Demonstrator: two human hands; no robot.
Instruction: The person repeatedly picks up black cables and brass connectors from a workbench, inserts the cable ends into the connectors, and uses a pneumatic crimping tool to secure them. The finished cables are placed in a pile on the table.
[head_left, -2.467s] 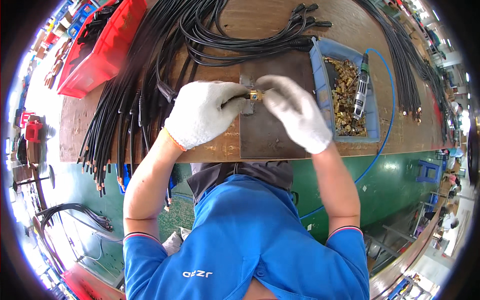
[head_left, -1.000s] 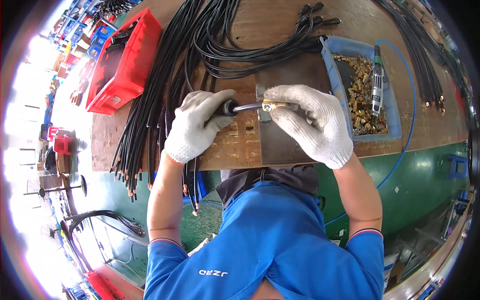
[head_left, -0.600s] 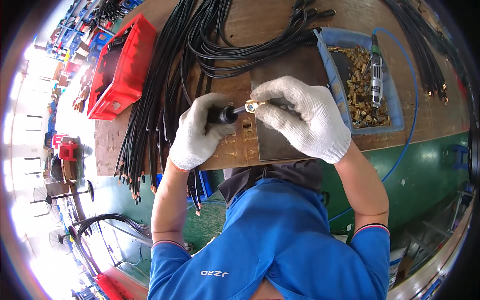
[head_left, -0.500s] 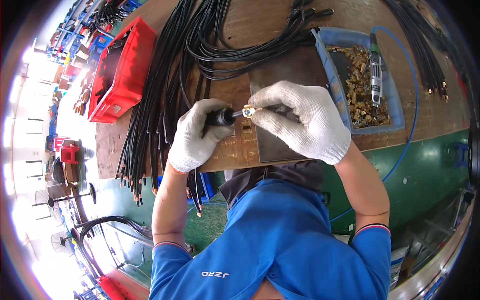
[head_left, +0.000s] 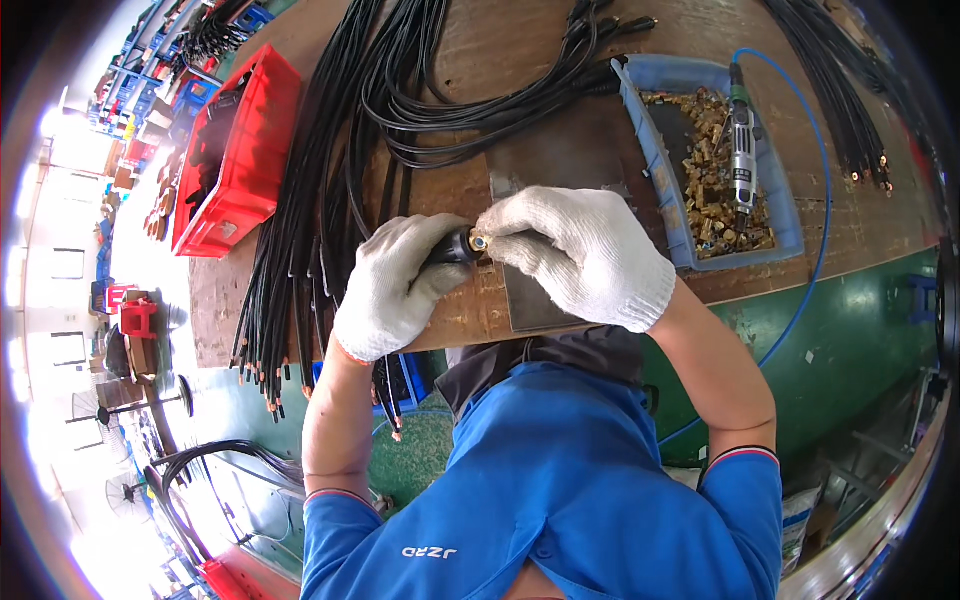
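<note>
My left hand (head_left: 388, 285), in a white knit glove, is closed around a black cylindrical piece (head_left: 455, 247), perhaps a connector sleeve, whose end points right. A small brass fitting (head_left: 480, 243) sits against that end. The gloved fingertips of my right hand (head_left: 595, 262) pinch the fitting from the right. Both hands are above the near edge of the wooden workbench (head_left: 465, 315). My fingers hide most of the black piece and part of the fitting.
Black cables (head_left: 345, 130) lie left and behind my hands, beside a red bin (head_left: 255, 150). At right stands a blue tray (head_left: 655, 165) of brass fittings (head_left: 705, 180), with an air tool (head_left: 743, 155) on them and a blue hose (head_left: 826, 200). More cables (head_left: 840, 110) lie far right.
The brass fitting has moved left, from a grey shaft showing at the black piece's end to right against that end. My right hand moved left with it; the left hand shifted little.
</note>
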